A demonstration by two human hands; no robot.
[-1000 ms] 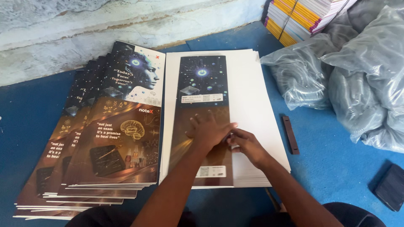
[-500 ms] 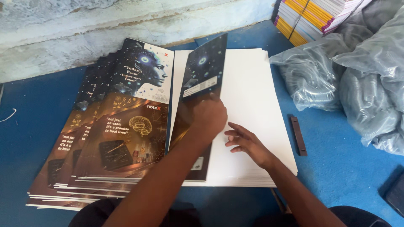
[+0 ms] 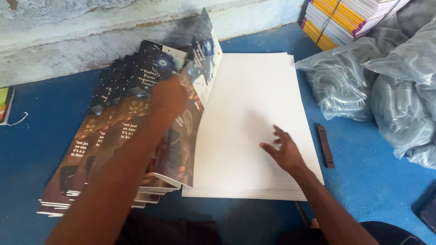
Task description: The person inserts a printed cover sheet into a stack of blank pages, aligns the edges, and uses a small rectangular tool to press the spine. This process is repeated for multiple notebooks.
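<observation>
On the blue floor (image 3: 41,136), the right hand (image 3: 284,152) lies flat with fingers spread on the stack of white sheets (image 3: 254,90), holding nothing. The left hand (image 3: 170,97), blurred, grips a dark printed cover (image 3: 190,104) lifted over the fanned pile of covers (image 3: 113,118) at left. Farther right lie a brown strip (image 3: 325,146) and clear plastic bags (image 3: 386,86), with stacked books (image 3: 345,18) at the far edge.

Blue floor covering (image 3: 36,149); rough pale concrete wall base (image 3: 68,41) along top edge; soft daylight.
</observation>
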